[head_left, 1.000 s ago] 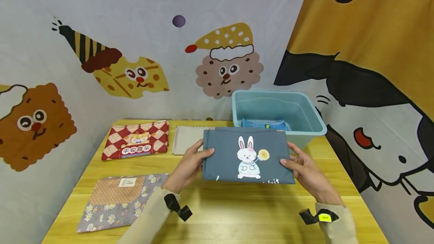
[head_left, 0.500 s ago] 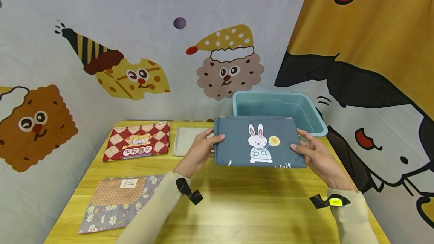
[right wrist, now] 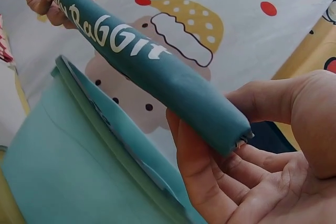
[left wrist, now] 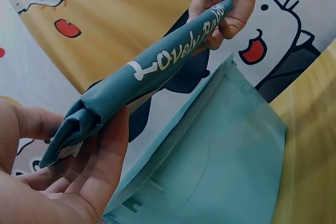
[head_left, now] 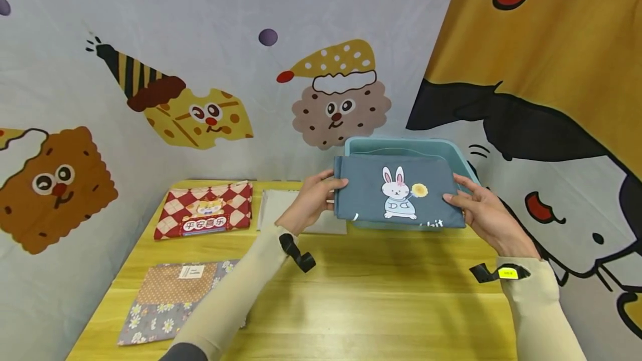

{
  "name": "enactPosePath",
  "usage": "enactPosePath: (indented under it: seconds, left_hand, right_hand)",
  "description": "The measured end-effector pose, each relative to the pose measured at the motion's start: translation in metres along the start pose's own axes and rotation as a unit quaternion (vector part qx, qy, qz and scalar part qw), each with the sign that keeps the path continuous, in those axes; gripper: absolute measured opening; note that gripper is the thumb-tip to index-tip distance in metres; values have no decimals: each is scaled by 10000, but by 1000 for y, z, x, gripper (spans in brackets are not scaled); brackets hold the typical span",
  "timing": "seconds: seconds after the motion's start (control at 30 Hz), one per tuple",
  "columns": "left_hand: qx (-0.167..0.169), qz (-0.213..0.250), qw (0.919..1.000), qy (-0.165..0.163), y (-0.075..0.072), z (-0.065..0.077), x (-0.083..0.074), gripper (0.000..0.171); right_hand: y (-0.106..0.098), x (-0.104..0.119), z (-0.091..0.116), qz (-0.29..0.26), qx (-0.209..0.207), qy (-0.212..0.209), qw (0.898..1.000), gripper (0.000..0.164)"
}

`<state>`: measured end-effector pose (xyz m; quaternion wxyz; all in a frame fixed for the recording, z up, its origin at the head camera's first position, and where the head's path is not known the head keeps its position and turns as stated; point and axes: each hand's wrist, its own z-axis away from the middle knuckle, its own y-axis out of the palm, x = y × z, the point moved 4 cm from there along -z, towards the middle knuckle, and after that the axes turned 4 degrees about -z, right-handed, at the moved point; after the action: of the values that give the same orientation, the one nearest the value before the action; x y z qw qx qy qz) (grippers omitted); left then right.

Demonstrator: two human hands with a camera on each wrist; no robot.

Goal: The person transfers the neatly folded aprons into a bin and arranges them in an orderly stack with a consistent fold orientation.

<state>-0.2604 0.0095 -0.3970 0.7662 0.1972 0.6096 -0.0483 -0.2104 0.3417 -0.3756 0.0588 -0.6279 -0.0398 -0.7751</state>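
Both hands hold a folded blue-grey cloth point(head_left: 366, 188) level by its two short ends, its white rabbit print face up. My left hand point(head_left: 313, 199) grips the left end, thumb on top and fingers beneath. At the opposite end, my right hand point(head_left: 494, 222) pinches the cloth the same way. White "Lovely Rabbit" lettering runs along the folded edge point(left wrist: 157, 61) in the left wrist view. Below the cloth stands a light teal plastic bin point(left wrist: 226, 150), mostly covered by it in the head view; the right wrist view shows the bin's wall point(right wrist: 68, 140) beneath the cloth.
On the wooden table point(head_left: 381, 288), a red-and-cream checked folded cloth point(head_left: 175, 210) lies at the back left. A grey daisy-print folded cloth point(head_left: 145, 322) lies in front of it, partly behind the left sleeve. A pale folded cloth point(head_left: 276, 205) sits beside the bin. Printed curtains hang behind.
Both hands have carried the blue-grey cloth away from the body and to the right, over the bin. The blue item seen inside the bin earlier is now hidden behind it.
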Motion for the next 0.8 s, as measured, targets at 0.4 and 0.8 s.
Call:
enactPosePath:
  seconds: [0.4, 0.8]
  left_hand:
    - [-193, -362, 9992, 0, 9, -35, -18, 56]
    - [-418, -1198, 9919, -85, 16, -62, -27, 67]
  right_hand:
    - [-20, 18, -22, 52, 169, -26, 9998, 88]
    - [-46, 27, -46, 611, -195, 279, 9976, 90]
